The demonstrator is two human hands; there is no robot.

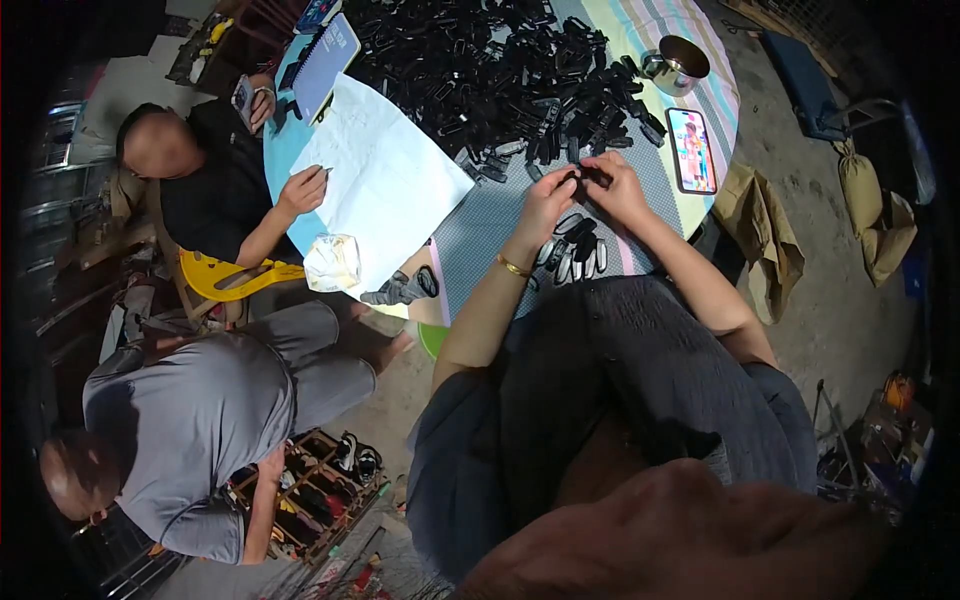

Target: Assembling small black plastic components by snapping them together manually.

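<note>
My left hand and my right hand meet over the round table, both pinching one small black plastic part between the fingertips. A gold bangle sits on my left wrist. Just below my hands lies a short row of black and silver parts near the table's front edge. A large heap of similar black parts covers the far half of the table.
A lit phone and a steel cup lie at the table's right. A person in black writes on a large white sheet at left. Another person in grey bends over a shoe rack. Sacks stand on the floor at right.
</note>
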